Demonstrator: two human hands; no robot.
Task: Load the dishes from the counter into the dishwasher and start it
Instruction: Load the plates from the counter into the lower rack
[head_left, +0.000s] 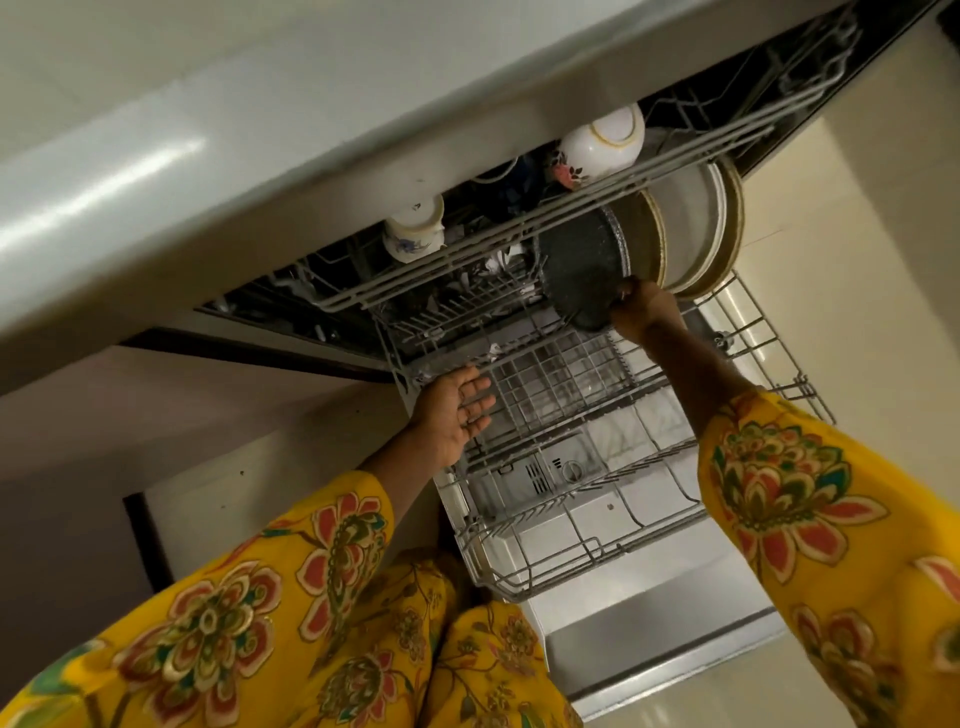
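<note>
Under pale grey counter (156, 171): right hand (641, 306) gripping dark speckled round plate (584, 270) upright in grey wire lower rack (597, 525); left hand (457, 410) relaxed, empty. Risk: knocking neighbouring gold-rimmed plates (691, 234), chipping.

left hand (457, 410) spread open; right hand (641, 306) gripping

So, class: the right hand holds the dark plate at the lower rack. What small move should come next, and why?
Probably ease the dark plate down between the lower rack tines and release: the right hand grips its edge beside upright plates, while the left hand is open.
</note>
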